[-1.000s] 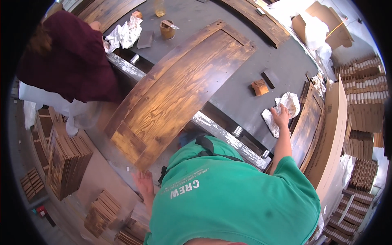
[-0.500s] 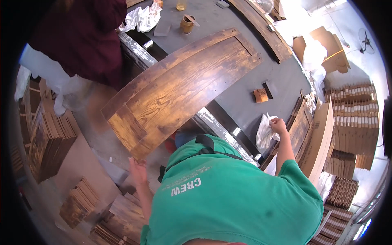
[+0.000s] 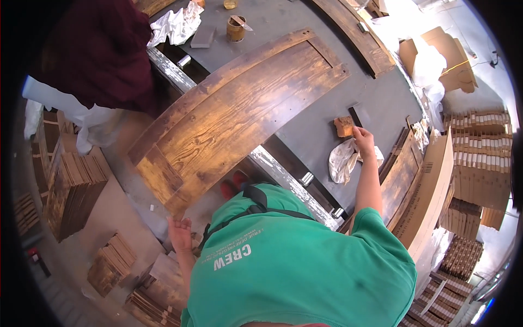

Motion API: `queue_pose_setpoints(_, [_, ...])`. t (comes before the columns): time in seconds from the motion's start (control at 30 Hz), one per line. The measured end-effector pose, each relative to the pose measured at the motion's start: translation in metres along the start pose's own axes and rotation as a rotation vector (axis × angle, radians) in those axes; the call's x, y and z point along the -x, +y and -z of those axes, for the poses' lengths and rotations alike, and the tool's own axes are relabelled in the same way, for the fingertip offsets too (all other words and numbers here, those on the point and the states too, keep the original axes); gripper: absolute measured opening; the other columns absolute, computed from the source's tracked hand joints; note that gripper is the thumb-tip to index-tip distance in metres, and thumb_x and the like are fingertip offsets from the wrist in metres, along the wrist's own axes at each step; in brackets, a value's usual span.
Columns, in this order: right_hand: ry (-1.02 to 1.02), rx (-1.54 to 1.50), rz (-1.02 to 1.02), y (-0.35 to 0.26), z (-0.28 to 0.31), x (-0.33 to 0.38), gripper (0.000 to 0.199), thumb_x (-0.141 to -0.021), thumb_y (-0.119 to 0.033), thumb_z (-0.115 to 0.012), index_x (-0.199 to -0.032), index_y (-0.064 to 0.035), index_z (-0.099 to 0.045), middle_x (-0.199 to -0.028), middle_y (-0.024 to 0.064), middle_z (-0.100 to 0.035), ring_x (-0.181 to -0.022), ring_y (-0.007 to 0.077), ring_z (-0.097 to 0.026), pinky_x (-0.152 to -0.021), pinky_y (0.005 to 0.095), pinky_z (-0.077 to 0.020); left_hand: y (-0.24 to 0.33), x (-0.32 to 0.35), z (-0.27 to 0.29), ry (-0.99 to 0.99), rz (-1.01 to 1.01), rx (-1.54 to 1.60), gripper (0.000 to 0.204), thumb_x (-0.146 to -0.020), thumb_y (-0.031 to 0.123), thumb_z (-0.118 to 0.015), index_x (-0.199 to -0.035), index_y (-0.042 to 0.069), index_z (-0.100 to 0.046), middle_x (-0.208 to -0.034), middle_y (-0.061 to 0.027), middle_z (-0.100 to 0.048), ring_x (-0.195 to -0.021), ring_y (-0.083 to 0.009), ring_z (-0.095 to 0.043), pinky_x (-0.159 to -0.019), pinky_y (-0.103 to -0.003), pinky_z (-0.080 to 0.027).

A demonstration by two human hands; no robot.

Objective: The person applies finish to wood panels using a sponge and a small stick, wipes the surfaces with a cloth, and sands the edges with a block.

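A long brown-stained wooden panel [image 3: 239,120] with a raised frame lies slantwise on the grey-topped table, its near-left end jutting past the edge. My left hand [image 3: 181,233] is just below that end's corner, palm up and fingers apart; whether a fingertip touches the wood is hard to tell. At the right, my right hand [image 3: 364,140] pinches the edge of an orange-brown stained sponge [image 3: 343,126] on the tabletop. A crumpled white rag [image 3: 341,162] lies beside that hand, partly under the wrist. Behind the sponge is a small dark flat block [image 3: 359,115].
A tin with a flat stick [image 3: 236,30] stands at the back near another white cloth [image 3: 175,24]. Someone in a maroon top [image 3: 101,60] is at the far left. Long boards [image 3: 354,32] and a cardboard sheet [image 3: 427,185] line the right; stacked panels [image 3: 76,191] stand left.
My right hand has let go of the white rag, which now lies flat, and has moved up and left onto the sponge. My left hand's fingers have loosened below the panel's corner.
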State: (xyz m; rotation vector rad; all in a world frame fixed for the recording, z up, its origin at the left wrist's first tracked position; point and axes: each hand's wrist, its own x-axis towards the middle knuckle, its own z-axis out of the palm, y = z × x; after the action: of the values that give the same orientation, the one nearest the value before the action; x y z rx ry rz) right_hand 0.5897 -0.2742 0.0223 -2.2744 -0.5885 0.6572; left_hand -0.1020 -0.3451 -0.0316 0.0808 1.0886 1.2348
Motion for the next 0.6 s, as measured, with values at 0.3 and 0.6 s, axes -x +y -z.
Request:
queue_pose_setpoints(0.3, [-0.24, -0.113, 0.192, -0.034, -0.031, 0.041, 0.068, -0.075, -0.024, -0.08, -0.127, 0.0034, -0.047, -0.111, 0.0085, -0.06, -0.093, 0.0143, -0.059, -0.082, 0.0263, -0.045, 0.003, 0.007, -0.031, 0.124, 0.018, -0.064, 0.042, -0.096, 0.044, -0.049, -0.124, 0.012, -0.05, -0.115, -0.0112, -0.062, -0.086, -0.0217, -0.06, -0.081, -0.035, -0.047])
queue_pose_setpoints(0.6, [-0.025, -0.233, 0.431, -0.058, -0.057, -0.014, 0.051, -0.076, -0.02, -0.077, -0.116, 0.002, -0.052, -0.104, 0.009, -0.062, -0.088, 0.0163, -0.061, -0.074, 0.0304, -0.0489, 0.003, 0.01, -0.025, 0.165, 0.032, -0.1, 0.042, -0.094, 0.045, -0.052, -0.121, 0.014, -0.051, -0.112, -0.0112, -0.063, -0.085, -0.0223, -0.06, -0.084, -0.037, -0.046])
